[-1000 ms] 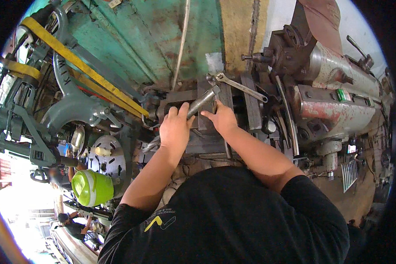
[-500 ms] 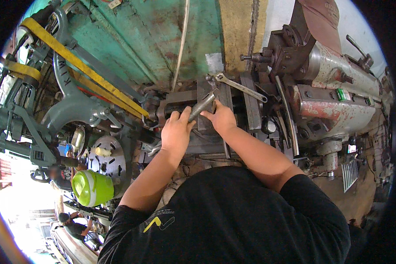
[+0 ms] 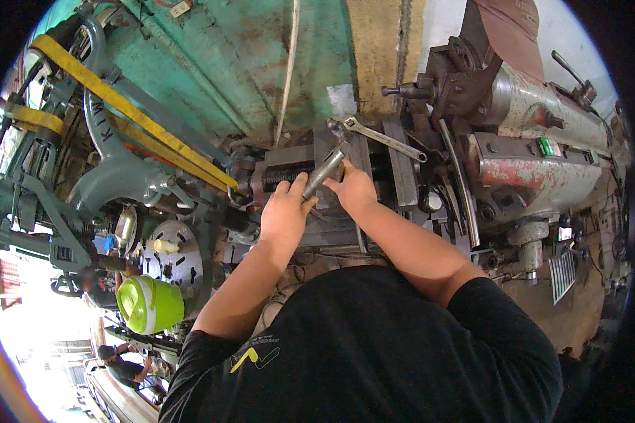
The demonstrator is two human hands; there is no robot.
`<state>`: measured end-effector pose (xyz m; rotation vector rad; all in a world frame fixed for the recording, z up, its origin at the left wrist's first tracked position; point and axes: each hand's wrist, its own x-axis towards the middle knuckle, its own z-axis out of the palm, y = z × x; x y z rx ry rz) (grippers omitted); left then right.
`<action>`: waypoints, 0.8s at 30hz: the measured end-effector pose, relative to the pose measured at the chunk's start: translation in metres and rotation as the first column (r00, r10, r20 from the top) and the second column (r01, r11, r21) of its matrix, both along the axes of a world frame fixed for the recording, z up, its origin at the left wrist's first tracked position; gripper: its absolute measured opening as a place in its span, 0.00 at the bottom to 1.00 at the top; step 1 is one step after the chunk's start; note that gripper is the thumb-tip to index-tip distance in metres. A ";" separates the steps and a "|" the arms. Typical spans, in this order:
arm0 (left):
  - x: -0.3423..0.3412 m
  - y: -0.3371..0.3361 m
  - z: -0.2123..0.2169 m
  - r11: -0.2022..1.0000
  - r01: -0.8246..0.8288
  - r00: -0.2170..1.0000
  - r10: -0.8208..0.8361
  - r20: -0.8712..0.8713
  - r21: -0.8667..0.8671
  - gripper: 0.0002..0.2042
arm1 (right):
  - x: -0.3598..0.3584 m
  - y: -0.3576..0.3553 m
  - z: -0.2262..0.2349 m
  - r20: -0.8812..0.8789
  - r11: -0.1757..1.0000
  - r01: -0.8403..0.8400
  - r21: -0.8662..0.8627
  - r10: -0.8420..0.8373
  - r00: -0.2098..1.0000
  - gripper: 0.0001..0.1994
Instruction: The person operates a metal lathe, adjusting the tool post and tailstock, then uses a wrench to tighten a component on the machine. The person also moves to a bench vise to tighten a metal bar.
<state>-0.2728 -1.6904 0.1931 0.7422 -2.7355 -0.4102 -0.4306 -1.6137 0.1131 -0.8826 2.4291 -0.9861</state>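
My left hand (image 3: 283, 213) is closed around the lower end of a short grey metal tube (image 3: 327, 170), which slants up to the right. My right hand (image 3: 355, 189) is closed at the tube's right side, thumb toward it; its other fingers are partly hidden. Below and behind them sits a heavy machine vise (image 3: 403, 173) with dark metal jaws. Across its top lies an adjustable wrench (image 3: 384, 139). A rounded metal piece (image 3: 336, 127), perhaps a hammer head, rests beside the wrench, just past the tube's far end.
On the right stands a worn grey and red machine (image 3: 536, 166) with a long upright bar (image 3: 460, 183) near it. A grey machine with yellow belts (image 3: 134, 106) fills the left. A lime-green bucket (image 3: 149, 304) is below it. Another person (image 3: 125, 366) works at far lower left.
The view has shifted slightly. Both hands keep their hold on the tube, which shows almost the same slant.
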 end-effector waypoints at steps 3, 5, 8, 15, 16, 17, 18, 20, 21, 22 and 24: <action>0.000 0.002 0.005 0.999 0.034 0.999 -0.034 0.021 -0.012 0.27 | 0.000 -0.001 0.001 0.018 1.000 0.014 -0.004 -0.014 1.000 0.34; 0.001 0.004 0.008 0.999 0.053 0.997 -0.053 0.060 -0.002 0.28 | 0.001 -0.001 0.002 0.010 0.998 0.036 0.045 -0.036 0.999 0.33; 0.002 0.003 0.010 0.994 0.092 0.986 -0.100 0.134 0.063 0.29 | 0.003 -0.001 0.003 0.035 0.998 0.042 0.048 -0.043 0.998 0.29; -0.004 -0.012 0.005 0.968 0.154 0.963 -0.192 0.189 0.197 0.31 | 0.006 0.006 0.002 0.016 0.999 0.043 -0.008 -0.043 0.999 0.25; -0.004 -0.015 0.005 0.971 0.146 0.963 -0.183 0.199 0.188 0.31 | 0.006 0.010 0.002 0.006 0.996 0.057 -0.070 -0.057 0.998 0.26; -0.004 -0.018 0.006 0.980 0.125 0.966 -0.156 0.208 0.157 0.30 | 0.006 0.017 0.001 0.029 0.990 0.067 -0.121 -0.064 0.998 0.26; -0.004 -0.021 0.008 0.985 0.111 0.968 -0.137 0.209 0.132 0.30 | 0.005 0.026 0.000 0.048 0.978 0.095 -0.186 -0.087 0.995 0.27; -0.002 -0.028 0.011 0.990 0.070 0.962 -0.099 0.254 0.120 0.29 | 0.003 0.051 0.000 0.038 0.989 0.111 -0.100 -0.107 0.993 0.27; -0.001 -0.031 0.011 0.990 0.042 0.952 -0.080 0.296 0.131 0.28 | 0.001 0.065 0.001 0.030 0.990 0.125 -0.061 -0.123 0.992 0.27; 0.000 -0.034 0.012 0.992 0.010 0.944 -0.051 0.327 0.124 0.28 | 0.000 0.080 0.002 -0.011 0.990 0.126 -0.069 -0.127 0.992 0.27; 0.003 -0.036 0.009 0.997 0.042 0.955 -0.059 0.290 0.063 0.24 | -0.010 0.108 0.008 -0.068 0.990 0.118 -0.070 -0.123 0.990 0.27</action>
